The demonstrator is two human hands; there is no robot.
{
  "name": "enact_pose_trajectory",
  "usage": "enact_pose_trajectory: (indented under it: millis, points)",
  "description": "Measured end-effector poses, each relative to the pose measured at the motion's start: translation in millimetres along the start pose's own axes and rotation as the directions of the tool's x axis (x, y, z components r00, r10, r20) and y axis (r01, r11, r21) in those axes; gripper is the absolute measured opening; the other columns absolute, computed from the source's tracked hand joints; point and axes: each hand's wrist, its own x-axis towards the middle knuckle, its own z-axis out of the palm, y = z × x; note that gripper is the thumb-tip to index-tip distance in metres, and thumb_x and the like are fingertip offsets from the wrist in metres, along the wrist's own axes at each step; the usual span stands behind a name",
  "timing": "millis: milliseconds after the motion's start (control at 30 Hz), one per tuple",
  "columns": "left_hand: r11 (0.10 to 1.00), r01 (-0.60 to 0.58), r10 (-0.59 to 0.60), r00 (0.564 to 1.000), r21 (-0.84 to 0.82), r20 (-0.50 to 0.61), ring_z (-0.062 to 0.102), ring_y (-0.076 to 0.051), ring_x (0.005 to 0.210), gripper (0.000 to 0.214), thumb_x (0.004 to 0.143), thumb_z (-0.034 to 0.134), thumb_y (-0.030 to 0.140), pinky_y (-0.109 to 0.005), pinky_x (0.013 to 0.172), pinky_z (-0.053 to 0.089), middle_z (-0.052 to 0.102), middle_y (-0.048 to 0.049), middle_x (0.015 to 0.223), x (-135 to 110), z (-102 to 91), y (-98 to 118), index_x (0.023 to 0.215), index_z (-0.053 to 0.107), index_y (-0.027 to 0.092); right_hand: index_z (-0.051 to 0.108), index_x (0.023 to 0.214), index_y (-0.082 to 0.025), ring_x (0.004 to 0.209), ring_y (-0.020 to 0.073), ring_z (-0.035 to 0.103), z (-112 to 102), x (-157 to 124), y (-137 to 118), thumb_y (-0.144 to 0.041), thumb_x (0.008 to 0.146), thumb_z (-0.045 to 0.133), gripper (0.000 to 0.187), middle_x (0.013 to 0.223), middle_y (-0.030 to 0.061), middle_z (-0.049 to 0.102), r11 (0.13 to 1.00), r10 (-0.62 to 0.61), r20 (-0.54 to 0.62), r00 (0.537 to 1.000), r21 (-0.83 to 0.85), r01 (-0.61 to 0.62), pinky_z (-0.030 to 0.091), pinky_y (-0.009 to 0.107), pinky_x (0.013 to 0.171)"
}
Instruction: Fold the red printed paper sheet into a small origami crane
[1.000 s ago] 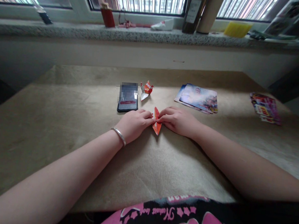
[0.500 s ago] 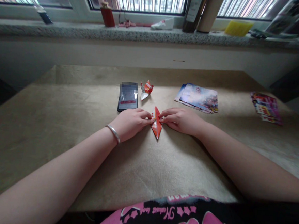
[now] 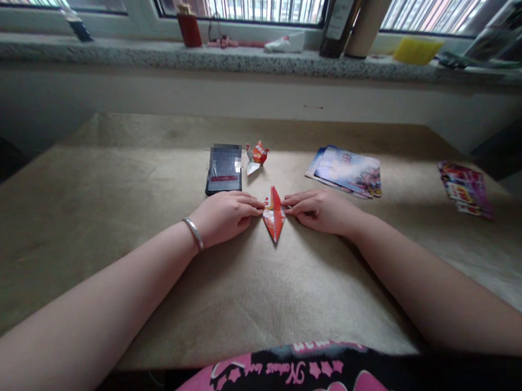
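A red-orange folded paper (image 3: pixel 274 219), diamond-shaped with a pointed end toward me, lies on the table between my hands. My left hand (image 3: pixel 230 212) grips its left edge with closed fingers; a silver bangle is on that wrist. On the opposite edge, the fingertips of my right hand (image 3: pixel 322 212) pinch the paper. Just beyond, a small red and silver paper crane (image 3: pixel 257 155) stands beside a phone (image 3: pixel 224 172) whose upper screen is blurred out.
Printed cards (image 3: pixel 347 170) lie overlapped at the back right of the table (image 3: pixel 157 152). Further right are red-purple packets (image 3: pixel 464 189). On the windowsill (image 3: pixel 163 56) stand a red bottle (image 3: pixel 189 26), a dark bottle (image 3: pixel 338 25) and a yellow block (image 3: pixel 418 50).
My fingers have drawn slightly outward from the middle of the folded paper to its side edges. More of its centre shows, and it looks a little wider.
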Motion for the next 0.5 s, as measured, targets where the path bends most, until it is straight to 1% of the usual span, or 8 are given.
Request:
enact_pose_trajectory:
  millis: [67, 167, 233, 300, 400, 500]
  points:
    - [0.998, 0.01, -0.012, 0.999, -0.06, -0.047, 0.063, -0.015, 0.098, 0.032, 0.078, 0.047, 0.009, -0.032, 0.091, 0.051, 0.069, -0.0023, 0.108, 0.1, 1.3, 1.5, 0.097, 0.069, 0.02, 0.072, 0.097, -0.019, 0.105, 0.0161, 0.063, 1.8, -0.2, -3.2, -0.016, 0.083, 0.048, 0.028, 0.11, 0.0041, 0.069, 0.999, 0.033, -0.028, 0.999, -0.014, -0.034, 0.05, 0.03, 0.094]
    - [0.996, 0.013, -0.02, 0.997, -0.087, -0.081, 0.063, -0.017, 0.095, 0.027, 0.079, 0.047, 0.01, -0.035, 0.088, 0.052, 0.069, -0.0057, 0.103, 0.4, 2.0, 5.7, 0.094, 0.069, 0.017, 0.072, 0.098, -0.021, 0.108, 0.0205, 0.061, 2.3, 0.6, -11.3, -0.017, 0.084, 0.047, 0.029, 0.108, 0.0018, 0.07, 0.983, 0.111, -0.064, 0.992, -0.139, -0.119, 0.048, 0.037, 0.096]
    - [0.996, 0.011, -0.019, 0.996, -0.086, -0.09, 0.062, -0.017, 0.094, 0.024, 0.08, 0.048, 0.011, -0.035, 0.086, 0.052, 0.068, -0.0068, 0.102, 0.6, 2.2, 8.9, 0.093, 0.068, 0.016, 0.072, 0.096, -0.023, 0.11, 0.0225, 0.06, 1.2, 1.5, -17.4, -0.017, 0.084, 0.047, 0.028, 0.108, 0.0001, 0.07, 0.968, 0.133, -0.064, 0.989, -0.205, -0.143, 0.044, 0.042, 0.099]
    - [0.996, 0.0, -0.008, 0.995, -0.085, -0.096, 0.061, -0.017, 0.095, 0.023, 0.082, 0.048, 0.013, -0.035, 0.086, 0.051, 0.067, -0.0073, 0.101, 0.7, 2.5, 11.5, 0.093, 0.067, 0.016, 0.072, 0.096, -0.024, 0.111, 0.0229, 0.059, -0.6, 2.6, -22.8, -0.019, 0.084, 0.048, 0.027, 0.108, -0.0007, 0.07, 0.957, 0.167, -0.072, 0.983, -0.23, -0.18, 0.042, 0.042, 0.099]
    - [0.995, -0.034, 0.027, 0.996, -0.09, -0.08, 0.059, -0.018, 0.099, 0.024, 0.084, 0.048, 0.015, -0.035, 0.087, 0.05, 0.065, -0.0078, 0.103, 0.8, 3.7, 14.7, 0.1, 0.066, 0.018, 0.073, 0.094, -0.022, 0.111, 0.0226, 0.058, -2.9, 4.5, -28.9, -0.025, 0.087, 0.046, 0.028, 0.104, 0.0013, 0.071, 0.942, 0.233, -0.079, 0.969, -0.23, -0.245, 0.042, 0.039, 0.098]
    - [0.995, -0.054, 0.048, 0.997, -0.088, -0.064, 0.056, -0.019, 0.108, 0.029, 0.084, 0.049, 0.015, -0.037, 0.091, 0.049, 0.06, -0.0084, 0.116, 1.1, 5.3, 17.2, 0.108, 0.063, 0.021, 0.072, 0.095, -0.019, 0.11, 0.0237, 0.058, -2.8, 6.0, -32.9, -0.034, 0.091, 0.043, 0.034, 0.102, 0.0042, 0.071, 0.925, 0.269, -0.082, 0.96, -0.256, -0.281, 0.041, 0.039, 0.096]
